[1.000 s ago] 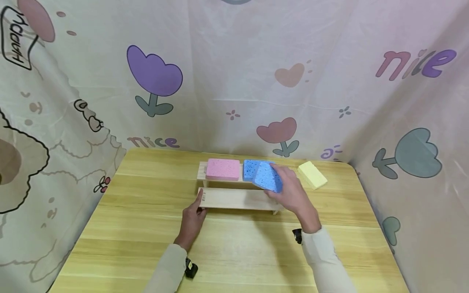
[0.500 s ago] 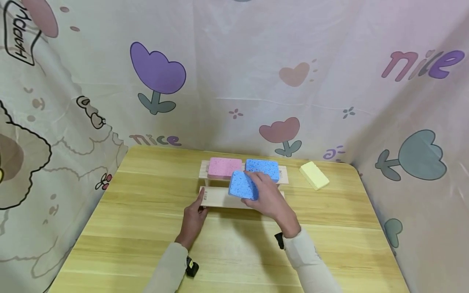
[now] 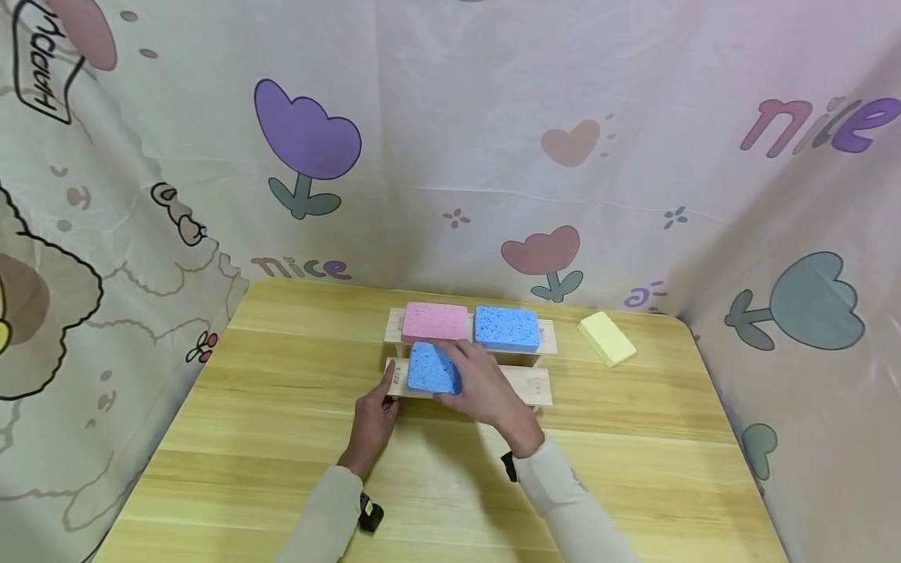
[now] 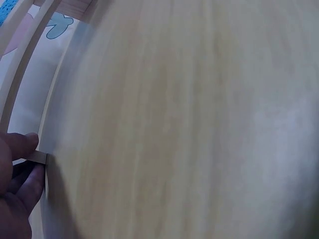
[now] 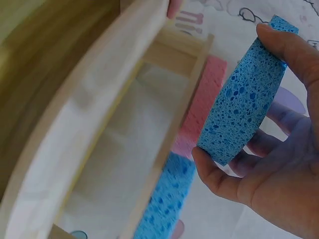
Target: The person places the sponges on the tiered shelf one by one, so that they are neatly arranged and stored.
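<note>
Pale wooden rack: stands on the yellowish wood-grain tabletop, with a long rectangular rear board and a similar front board; small dark print marks both ends of the front one.
Bright blue, porous, block-shaped sponge: above the left half of the rack's front board, tilted; in the right wrist view a gap shows between the two.
Right hand: over the middle of the rack's front, clamped on that blue sponge, thumb on one side and fingers on the other.
Left hand: at the rack's left end, pinching the end of the front board, thumb above and fingers beneath.
Pink, porous, rectangular sponge: lying flat on the left part of the rack's rear board.
Second blue, porous, rectangular sponge: flat on the rear board's right part, just beside the pink one, slightly apart.
Pale yellow rectangular sponge: on the tabletop to the right of the rack, set at a slant, touching neither board.
Whitish printed cloth: hangs behind the rack, with tulips, hearts and the word "nice".
</note>
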`<state>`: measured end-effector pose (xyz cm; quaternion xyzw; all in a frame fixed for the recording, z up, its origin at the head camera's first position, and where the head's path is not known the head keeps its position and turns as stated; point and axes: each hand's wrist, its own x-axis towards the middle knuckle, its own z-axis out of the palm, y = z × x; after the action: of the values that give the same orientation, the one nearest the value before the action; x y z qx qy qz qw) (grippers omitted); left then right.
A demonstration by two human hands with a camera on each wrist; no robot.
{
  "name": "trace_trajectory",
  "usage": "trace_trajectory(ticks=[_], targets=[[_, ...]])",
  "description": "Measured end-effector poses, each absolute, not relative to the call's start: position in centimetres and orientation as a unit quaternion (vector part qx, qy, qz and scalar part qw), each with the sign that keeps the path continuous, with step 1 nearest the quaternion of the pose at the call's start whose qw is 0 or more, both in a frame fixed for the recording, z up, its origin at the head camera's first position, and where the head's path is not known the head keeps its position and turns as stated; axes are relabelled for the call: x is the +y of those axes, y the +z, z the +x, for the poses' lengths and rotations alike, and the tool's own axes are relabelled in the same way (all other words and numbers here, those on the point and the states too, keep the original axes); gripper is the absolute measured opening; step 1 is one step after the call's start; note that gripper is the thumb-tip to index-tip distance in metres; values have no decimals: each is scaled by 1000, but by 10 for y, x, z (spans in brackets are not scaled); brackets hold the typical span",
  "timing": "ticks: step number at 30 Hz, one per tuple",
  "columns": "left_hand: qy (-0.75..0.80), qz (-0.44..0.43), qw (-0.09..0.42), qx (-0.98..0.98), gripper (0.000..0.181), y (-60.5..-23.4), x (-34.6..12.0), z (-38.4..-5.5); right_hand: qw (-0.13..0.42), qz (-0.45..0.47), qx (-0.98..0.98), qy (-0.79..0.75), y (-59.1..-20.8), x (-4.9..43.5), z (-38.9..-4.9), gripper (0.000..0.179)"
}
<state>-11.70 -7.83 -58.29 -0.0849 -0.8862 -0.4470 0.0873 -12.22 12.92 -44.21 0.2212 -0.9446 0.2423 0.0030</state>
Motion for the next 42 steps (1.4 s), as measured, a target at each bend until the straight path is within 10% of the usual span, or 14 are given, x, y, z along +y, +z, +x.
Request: trace_trajectory(ticks=[42], targets=[[-440, -92, 109, -887, 79, -583, -77, -117, -50, 162, -971, 169, -503, 97, -141, 80]])
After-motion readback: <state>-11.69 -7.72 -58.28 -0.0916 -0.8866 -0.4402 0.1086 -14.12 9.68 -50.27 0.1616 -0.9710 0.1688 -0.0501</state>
